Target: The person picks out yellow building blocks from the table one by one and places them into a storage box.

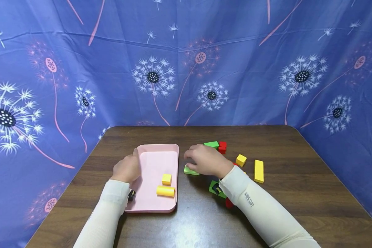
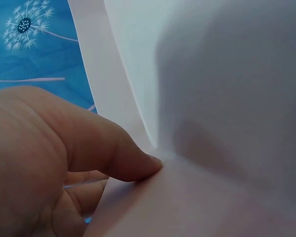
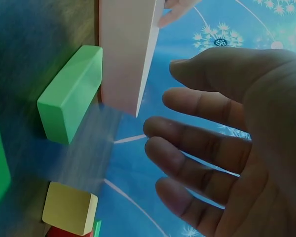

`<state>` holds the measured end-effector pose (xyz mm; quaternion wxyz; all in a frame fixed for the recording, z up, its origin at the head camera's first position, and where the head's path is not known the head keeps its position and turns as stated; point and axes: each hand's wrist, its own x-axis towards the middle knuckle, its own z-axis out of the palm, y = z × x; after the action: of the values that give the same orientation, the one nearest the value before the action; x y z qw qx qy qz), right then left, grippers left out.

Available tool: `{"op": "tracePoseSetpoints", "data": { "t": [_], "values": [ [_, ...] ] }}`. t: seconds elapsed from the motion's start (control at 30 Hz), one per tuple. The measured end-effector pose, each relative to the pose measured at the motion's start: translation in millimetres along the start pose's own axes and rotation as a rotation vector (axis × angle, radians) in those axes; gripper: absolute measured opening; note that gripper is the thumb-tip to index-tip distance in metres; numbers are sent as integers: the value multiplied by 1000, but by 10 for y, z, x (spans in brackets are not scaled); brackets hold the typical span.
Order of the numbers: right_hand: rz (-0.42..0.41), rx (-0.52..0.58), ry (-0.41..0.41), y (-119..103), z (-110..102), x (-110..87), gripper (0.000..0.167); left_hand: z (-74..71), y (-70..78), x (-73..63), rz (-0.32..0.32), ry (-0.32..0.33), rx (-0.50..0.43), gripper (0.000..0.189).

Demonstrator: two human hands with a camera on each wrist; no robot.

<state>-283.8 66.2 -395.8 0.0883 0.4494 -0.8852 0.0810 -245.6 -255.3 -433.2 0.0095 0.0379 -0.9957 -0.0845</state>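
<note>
At the left side of a pink tray (image 1: 159, 148), my left hand (image 1: 127, 168) grips the wall. Its thumb (image 2: 123, 153) lies over the inner side, with the other fingers outside. Inside the tray are a yellow cube (image 1: 166, 179) and a yellow cylinder (image 1: 165, 191). My right hand (image 1: 207, 160) hovers just right of the tray, above a green rectangular block (image 1: 191, 171). In the right wrist view its fingers (image 3: 197, 138) are spread and loosely bent, holding nothing, with that green block (image 3: 71, 94) apart from them.
Behind the right hand lie another green block (image 1: 211, 144) and red blocks (image 1: 222, 147). Farther right are a yellow cube (image 1: 240, 160) and a yellow rectangular block (image 1: 258, 171). A green piece (image 1: 215, 189) and a red piece (image 1: 229, 203) show partly beneath the right wrist.
</note>
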Motion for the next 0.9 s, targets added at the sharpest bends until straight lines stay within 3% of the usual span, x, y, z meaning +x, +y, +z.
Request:
{"op": "tracePoseSetpoints", "data": {
  "t": [0.9],
  "values": [
    [168, 6, -111, 186, -31, -80, 30, 13, 2, 8, -3, 5, 8, 61]
  ]
}}
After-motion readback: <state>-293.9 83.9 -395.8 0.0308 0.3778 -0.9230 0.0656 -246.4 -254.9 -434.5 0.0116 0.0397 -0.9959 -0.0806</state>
